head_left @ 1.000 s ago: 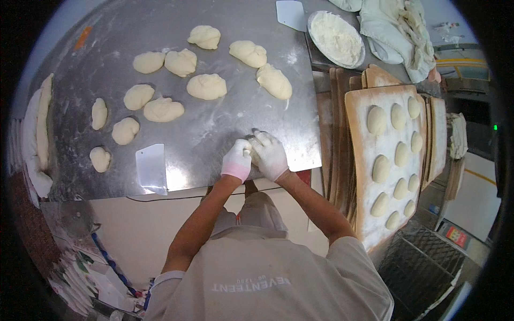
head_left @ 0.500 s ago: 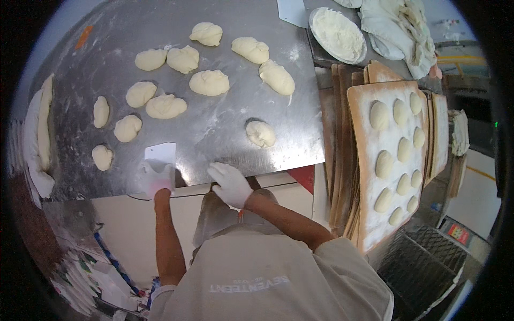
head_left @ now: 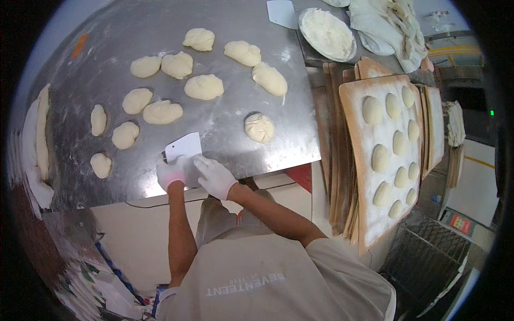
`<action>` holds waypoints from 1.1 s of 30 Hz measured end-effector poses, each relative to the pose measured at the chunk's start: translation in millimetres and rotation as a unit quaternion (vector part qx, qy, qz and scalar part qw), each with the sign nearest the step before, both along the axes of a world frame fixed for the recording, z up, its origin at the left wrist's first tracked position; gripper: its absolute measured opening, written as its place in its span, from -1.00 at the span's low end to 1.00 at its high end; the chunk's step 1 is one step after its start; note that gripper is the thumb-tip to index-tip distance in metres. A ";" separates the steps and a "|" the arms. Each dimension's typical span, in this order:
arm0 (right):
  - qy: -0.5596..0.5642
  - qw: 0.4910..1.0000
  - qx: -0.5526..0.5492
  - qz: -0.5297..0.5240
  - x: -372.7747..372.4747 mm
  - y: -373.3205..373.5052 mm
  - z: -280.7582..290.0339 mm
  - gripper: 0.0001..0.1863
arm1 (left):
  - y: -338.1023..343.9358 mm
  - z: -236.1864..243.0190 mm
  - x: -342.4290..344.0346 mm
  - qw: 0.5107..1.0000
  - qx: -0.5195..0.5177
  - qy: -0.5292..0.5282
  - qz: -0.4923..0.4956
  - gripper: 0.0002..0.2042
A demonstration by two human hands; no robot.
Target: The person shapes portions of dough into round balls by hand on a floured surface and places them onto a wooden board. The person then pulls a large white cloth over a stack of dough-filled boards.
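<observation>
At the front edge of the steel table (head_left: 230, 131), my gloved left hand (head_left: 171, 172) is closed around a white dough scraper (head_left: 184, 148), whose blade points away from me. Close beside it is my gloved right hand (head_left: 217, 177), fingers stretched toward the scraper; whether they touch it I cannot tell. A round dough piece (head_left: 259, 128) with a creased top sits to the right of my hands. Several more lumps, among them an oblong dough piece (head_left: 163, 112) and a small dough piece (head_left: 100, 165), lie across the left and far parts of the table.
On the right, a floured board (head_left: 393, 176) bearing several dough rounds leans on a stack of wooden boards (head_left: 337, 160). Behind stand an oval bowl of flour (head_left: 327, 34), a cloth (head_left: 385, 27) and another white scraper (head_left: 282, 13). A long rolled cloth (head_left: 40, 144) lies at the left edge.
My left hand has moved right with the scraper, now close to my right hand. My right hand has shifted slightly left. The view has turned a little; the dough pieces stay in place.
</observation>
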State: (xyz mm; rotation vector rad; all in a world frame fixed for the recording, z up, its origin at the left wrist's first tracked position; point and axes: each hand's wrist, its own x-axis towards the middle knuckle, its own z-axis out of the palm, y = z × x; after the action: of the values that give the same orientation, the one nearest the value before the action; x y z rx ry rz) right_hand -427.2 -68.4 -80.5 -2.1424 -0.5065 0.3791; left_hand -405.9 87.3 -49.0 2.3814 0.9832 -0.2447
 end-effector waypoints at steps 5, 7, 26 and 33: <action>-0.184 0.964 0.055 -0.182 49.7 -83.6 -11.9 -0.60 | 17.8 -14.3 -13.8 0.925 -0.353 -0.082 0.117 -0.68; -0.160 0.940 0.016 -0.301 95.3 -128.9 -8.3 -0.57 | 17.5 -12.4 -15.1 0.901 -0.390 -0.108 0.156 -0.71; -0.019 0.931 0.192 -0.308 16.8 -97.2 -31.0 -0.52 | -91.0 -34.4 -23.0 0.901 -0.432 -0.038 0.009 -0.65; -0.031 0.918 0.177 -0.353 70.6 -144.9 -23.9 -0.51 | -12.8 -25.5 5.6 0.944 -0.204 0.010 -0.258 -0.63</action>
State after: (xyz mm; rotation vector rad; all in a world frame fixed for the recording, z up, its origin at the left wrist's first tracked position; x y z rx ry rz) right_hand -356.6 -213.3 -104.4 -1.8304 0.1772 -0.1785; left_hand -400.4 74.5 -74.5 2.1967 0.2546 -0.6027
